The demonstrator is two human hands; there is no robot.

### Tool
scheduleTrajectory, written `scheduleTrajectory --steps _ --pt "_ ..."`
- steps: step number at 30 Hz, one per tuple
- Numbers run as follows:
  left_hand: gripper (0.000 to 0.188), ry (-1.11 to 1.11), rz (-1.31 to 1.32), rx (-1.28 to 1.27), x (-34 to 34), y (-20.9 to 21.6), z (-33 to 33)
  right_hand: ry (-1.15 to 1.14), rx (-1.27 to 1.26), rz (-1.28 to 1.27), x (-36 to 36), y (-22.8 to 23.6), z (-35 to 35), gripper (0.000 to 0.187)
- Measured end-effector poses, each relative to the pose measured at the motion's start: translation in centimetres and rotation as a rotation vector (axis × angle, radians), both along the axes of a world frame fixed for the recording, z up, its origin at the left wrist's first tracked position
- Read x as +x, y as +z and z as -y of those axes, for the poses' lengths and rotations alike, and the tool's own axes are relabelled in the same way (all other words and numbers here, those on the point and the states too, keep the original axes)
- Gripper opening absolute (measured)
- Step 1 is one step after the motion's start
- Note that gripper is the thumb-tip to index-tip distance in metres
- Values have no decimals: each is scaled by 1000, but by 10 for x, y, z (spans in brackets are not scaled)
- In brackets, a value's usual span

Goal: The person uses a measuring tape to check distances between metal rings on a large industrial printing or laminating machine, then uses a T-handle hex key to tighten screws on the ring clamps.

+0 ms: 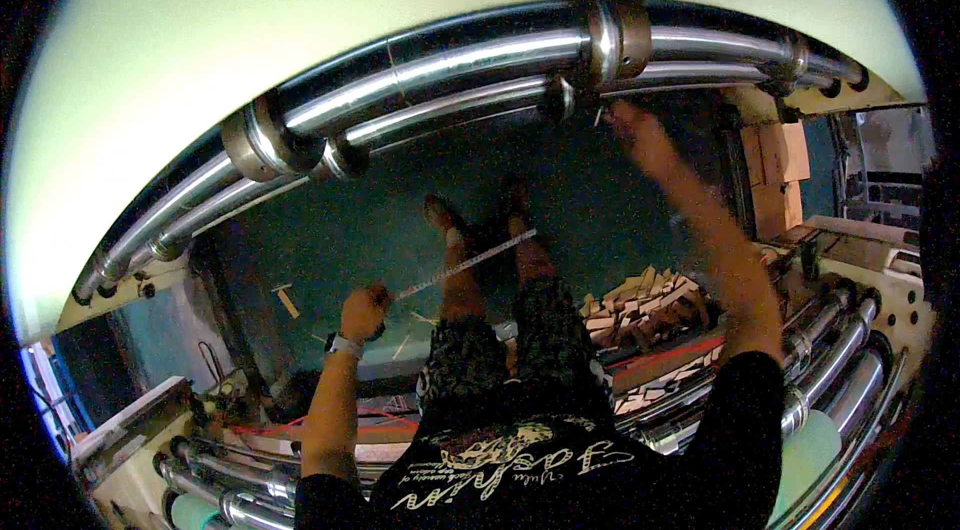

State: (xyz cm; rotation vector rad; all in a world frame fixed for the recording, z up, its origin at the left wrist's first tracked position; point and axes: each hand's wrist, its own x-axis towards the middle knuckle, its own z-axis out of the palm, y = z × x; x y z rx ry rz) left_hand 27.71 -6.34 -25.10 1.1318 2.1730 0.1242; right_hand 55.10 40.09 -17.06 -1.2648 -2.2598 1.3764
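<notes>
My left hand [363, 315], with a band at the wrist, is closed on a tape measure. Its pale, marked blade [470, 263] slants up to the right across my legs; the case, if there is one, is hidden in my fist. My right hand [630, 125] reaches far forward, just below a collar [562, 96] on the thinner of two polished steel shafts [460, 110]. A small bright piece [599, 115] shows at its fingertips, too small and dim to name. The thicker shaft [450, 63] carries wider brown collars [632, 38].
A large cream machine panel [300, 20] rises beyond the shafts. Beside my legs, a heap of cardboard scraps [645, 305] lies at the right. More rollers [835, 340] stand behind me on both sides. Flat cardboard [780, 165] leans at the far right, and a loose strip [288, 302] lies on the dark floor.
</notes>
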Motion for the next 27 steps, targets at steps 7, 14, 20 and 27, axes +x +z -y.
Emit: scheduleTrajectory --steps 7,14,20,27 --pt "24 15 -9 -21 7 14 -10 -517 439 -340 -51 -33 70 22" --pt "27 -33 -29 204 -3 -28 20 -464 256 -388 -41 -44 58 30" --pt "23 194 154 73 3 -12 43 -500 300 -357 -50 -25 63 37" --pt "25 321 196 59 14 -30 66 -497 143 -453 -38 -38 63 34"
